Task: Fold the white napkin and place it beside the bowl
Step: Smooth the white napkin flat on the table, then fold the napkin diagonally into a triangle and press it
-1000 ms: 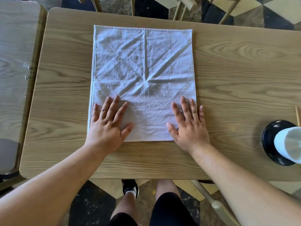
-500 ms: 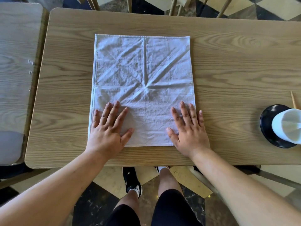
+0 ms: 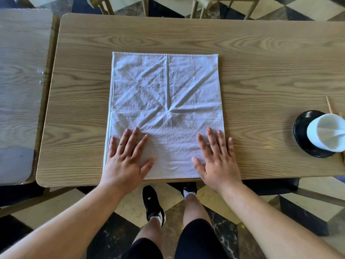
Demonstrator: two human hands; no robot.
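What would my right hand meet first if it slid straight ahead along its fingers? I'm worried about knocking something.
Only the napkin under the right hand, then bare table.

Restaurant dining room | two wooden tables [image 3: 261,53] side by side | chairs [image 3: 201,6] on far side | checkered marble floor [image 3: 317,8] | bowl [image 3: 326,133] on right

Near corners of the creased white cloth napkin [image 3: 166,101] both covered: left one under the flat left hand [image 3: 124,163], right one under the flat right hand [image 3: 217,163]. White round bowl [image 3: 325,132] on black round saucer [image 3: 302,135], far right, cut by frame edge; white utensil inside only partly seen. Thin wooden stick [image 3: 328,104] beyond it runs out of frame. Pale wooden chair legs [image 3: 194,8] at far side cropped at top.
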